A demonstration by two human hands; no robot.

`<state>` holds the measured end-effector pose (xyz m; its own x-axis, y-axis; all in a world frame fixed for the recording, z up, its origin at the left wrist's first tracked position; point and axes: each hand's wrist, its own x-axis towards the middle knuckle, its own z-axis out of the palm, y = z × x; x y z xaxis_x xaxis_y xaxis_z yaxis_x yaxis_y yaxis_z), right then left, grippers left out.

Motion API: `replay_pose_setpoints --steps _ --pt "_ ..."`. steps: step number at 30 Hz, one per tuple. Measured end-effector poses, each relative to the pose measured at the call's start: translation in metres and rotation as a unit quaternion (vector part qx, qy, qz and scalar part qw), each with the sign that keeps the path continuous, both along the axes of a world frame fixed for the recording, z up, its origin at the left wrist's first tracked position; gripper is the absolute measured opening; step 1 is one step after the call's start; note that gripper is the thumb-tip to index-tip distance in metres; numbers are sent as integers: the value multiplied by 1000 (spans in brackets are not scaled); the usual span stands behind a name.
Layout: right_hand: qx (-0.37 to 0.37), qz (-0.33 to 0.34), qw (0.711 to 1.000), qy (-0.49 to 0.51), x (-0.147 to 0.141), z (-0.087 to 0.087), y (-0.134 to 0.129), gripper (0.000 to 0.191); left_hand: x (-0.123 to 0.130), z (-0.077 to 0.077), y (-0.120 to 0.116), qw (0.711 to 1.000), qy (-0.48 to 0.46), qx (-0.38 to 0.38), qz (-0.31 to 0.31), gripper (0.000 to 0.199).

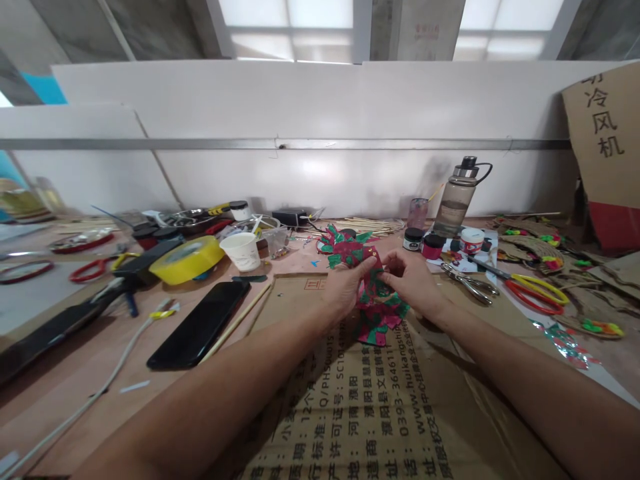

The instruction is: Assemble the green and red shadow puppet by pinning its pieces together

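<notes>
Both my hands meet over the middle of a printed cardboard sheet (pixel 320 407). Between them is a magenta and green painted cutout piece (pixel 373 323), with leaf-like jagged edges; its upper part rises above my fingers and its lower part hangs toward the cardboard. My left hand (pixel 347 287) grips it from the left, thumb on its front. My right hand (pixel 407 280) is closed at its right edge, thumb and forefinger pinched together at the piece. What lies inside the right pinch is too small to make out clearly.
To the left lie a black phone (pixel 200 325), a yellow tape roll (pixel 187 259) and a paper cup (pixel 241 251). On the right are pliers (pixel 473 283), scissors (pixel 530 290), paint jars (pixel 433 246) and a water bottle (pixel 455 200). A white panel (pixel 325 180) stands behind.
</notes>
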<state>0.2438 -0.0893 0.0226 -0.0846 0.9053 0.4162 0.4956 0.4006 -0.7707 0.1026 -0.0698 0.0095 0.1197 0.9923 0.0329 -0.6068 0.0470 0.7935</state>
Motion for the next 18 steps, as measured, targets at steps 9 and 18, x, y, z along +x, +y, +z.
replay_pose_setpoints --steps 9,18 --pt "55 -36 995 -71 -6 5 -10 6 -1 -2 0 999 33 27 2 25" --pt "9 15 995 94 -8 -3 -4 24 -4 0 1 996 24 72 -50 24"
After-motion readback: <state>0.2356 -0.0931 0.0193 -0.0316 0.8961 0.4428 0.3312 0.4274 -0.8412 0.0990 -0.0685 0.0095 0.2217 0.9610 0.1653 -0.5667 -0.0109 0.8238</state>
